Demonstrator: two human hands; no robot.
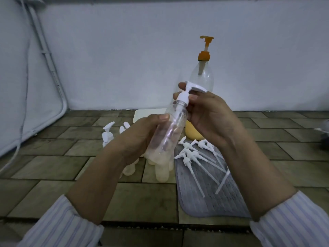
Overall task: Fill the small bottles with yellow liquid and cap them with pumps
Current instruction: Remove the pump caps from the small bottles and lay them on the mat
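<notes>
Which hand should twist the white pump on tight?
Probably the right hand: it already pinches the white pump at the neck of the small bottle. The left hand grips the bottle's body, so it is placed to steady it.

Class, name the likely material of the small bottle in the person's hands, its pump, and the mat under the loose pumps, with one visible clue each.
Small bottle: clear plastic, probably; fingers show through it.
Pump: white plastic, opaque and smooth.
Mat: grey ribbed fabric, seemingly soft; matte, rounded corner.
</notes>
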